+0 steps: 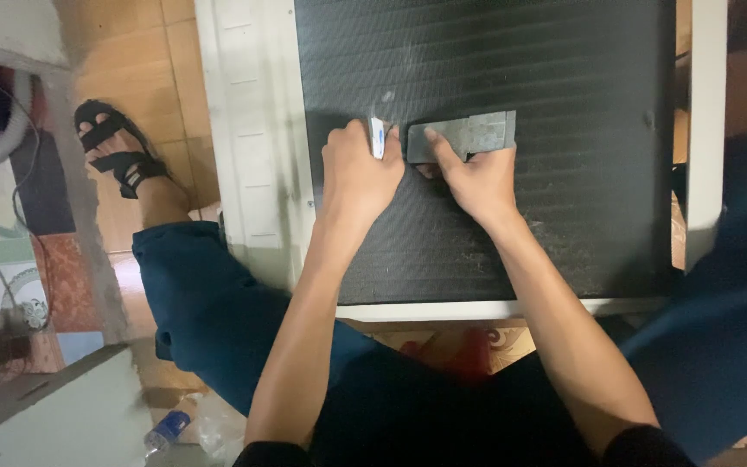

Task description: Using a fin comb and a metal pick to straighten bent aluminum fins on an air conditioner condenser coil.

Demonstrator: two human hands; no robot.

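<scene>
- Grey flat plate [469, 136] lies on dark finned coil panel [564, 173], upper middle, just ahead of right hand [477, 182].
- Right hand: fingers spread, index pressing plate's left end, no full grasp.
- Left hand [358, 177]: curled shut round small white-blue tool [377, 138], just left of plate.
- White casing frame [257, 138] borders panel.

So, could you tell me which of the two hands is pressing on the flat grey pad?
The right hand: its fingers lie on the grey pad against the dark fin panel. The left hand instead grips a small white tool.
</scene>
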